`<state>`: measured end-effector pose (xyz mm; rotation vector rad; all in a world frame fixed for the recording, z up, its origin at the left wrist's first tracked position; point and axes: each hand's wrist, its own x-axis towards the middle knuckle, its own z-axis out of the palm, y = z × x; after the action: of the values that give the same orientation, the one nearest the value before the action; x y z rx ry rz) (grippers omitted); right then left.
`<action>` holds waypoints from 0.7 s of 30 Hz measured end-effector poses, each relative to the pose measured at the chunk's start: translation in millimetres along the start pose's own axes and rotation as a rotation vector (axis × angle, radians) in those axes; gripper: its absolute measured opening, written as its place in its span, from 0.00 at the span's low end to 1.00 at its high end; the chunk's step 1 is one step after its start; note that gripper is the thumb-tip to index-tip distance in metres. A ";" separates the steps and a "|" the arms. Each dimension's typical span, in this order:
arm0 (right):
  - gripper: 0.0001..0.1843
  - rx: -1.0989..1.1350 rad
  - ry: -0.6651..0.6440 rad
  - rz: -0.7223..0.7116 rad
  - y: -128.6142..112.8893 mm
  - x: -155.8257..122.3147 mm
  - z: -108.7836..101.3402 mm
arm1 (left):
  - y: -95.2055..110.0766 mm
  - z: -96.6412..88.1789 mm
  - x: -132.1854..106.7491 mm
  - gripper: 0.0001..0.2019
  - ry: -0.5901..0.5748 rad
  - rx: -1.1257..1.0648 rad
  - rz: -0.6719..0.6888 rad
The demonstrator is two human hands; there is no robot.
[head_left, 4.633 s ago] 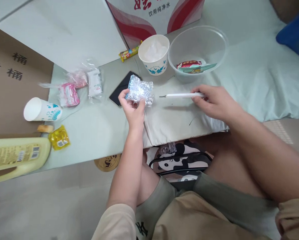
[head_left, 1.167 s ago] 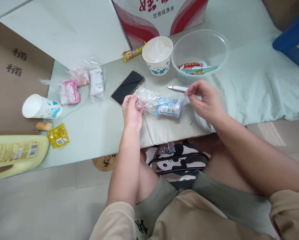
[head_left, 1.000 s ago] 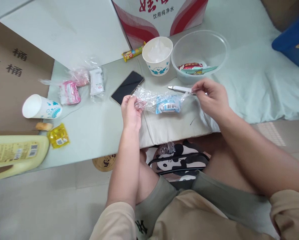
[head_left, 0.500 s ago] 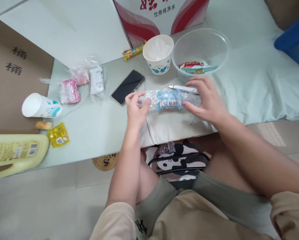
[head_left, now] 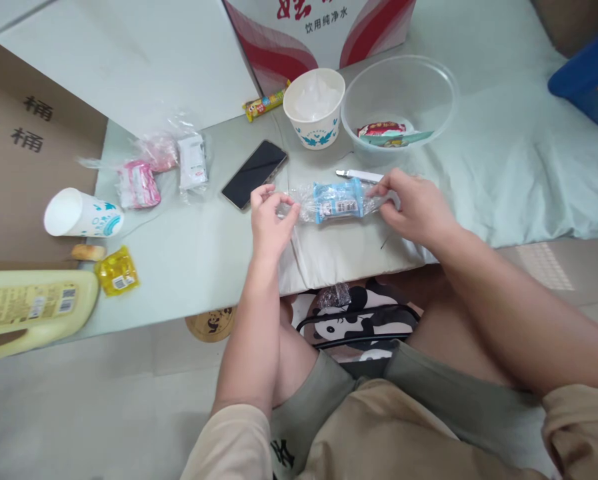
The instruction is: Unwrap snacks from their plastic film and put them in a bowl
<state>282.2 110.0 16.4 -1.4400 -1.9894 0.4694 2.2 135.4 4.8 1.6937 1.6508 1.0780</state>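
A small blue packet [head_left: 337, 201] lies wrapped in a strip of clear plastic wrap [head_left: 303, 203] on the pale green cloth. My left hand [head_left: 271, 217] pinches the wrap's left end. My right hand [head_left: 411, 207] pinches the wrap's right end, right beside the packet. A white utility knife [head_left: 359, 175] lies on the cloth just behind my right hand, untouched.
A black phone [head_left: 253, 173] lies left of the packet. Behind are a paper bowl [head_left: 315, 108], a clear plastic bowl [head_left: 399, 107] with snack packets, and a red-and-white carton [head_left: 323, 27]. Wrapped packets [head_left: 139, 183], a tipped paper cup [head_left: 81, 215] and a yellow bottle [head_left: 29, 313] lie left.
The crumpled bundle was stretched out into a strip with the blue packet in its middle. My right hand left the knife; both hands released briefly, then pinched the wrap's ends again.
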 end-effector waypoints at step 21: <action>0.23 0.095 -0.207 -0.019 -10.0 -13.0 -16.6 | 13.5 -23.8 -24.2 0.06 -0.108 -0.249 -0.035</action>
<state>288.8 93.2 31.2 -1.3592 -2.1087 0.7205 -8.4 106.6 24.5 1.5286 1.4102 1.1053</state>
